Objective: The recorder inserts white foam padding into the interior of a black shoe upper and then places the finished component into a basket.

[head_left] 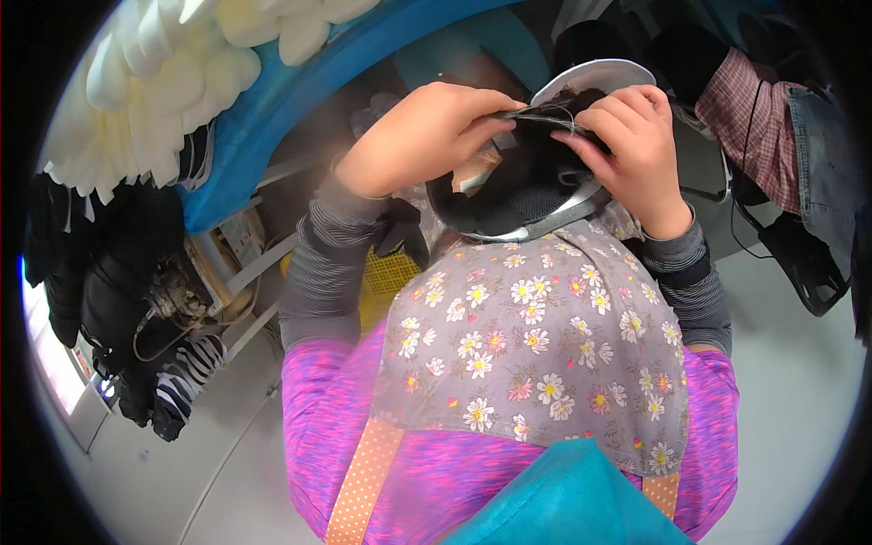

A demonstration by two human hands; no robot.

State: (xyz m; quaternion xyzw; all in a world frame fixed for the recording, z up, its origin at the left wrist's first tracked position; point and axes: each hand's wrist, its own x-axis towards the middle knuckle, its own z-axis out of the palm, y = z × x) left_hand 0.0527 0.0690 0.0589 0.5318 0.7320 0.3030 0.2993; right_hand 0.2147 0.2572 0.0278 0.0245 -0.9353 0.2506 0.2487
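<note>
We see the left hand (pixel 422 136) and right hand (pixel 636 150) beyond the floral apron (pixel 536 363), fingers (pixel 484 103) pinching a black cap-like piece (pixel 518 198) at the apron's far edge. Its outer side's mostly hidden from us.

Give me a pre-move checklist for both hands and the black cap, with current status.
1. Left hand gripping: ok, thumb and fingers pinch the black cap at its edge.
2. Right hand gripping: ok, it pinches the same edge further right.
3. Edge free of loose thread: not ok, a thin pale thread shows between the hands.
4. Pinched edge fully visible: not ok, fingers cover parts.
5. Stitching sound: cannot tell, too small.
6. Hands apart from white pads: ok.
</note>
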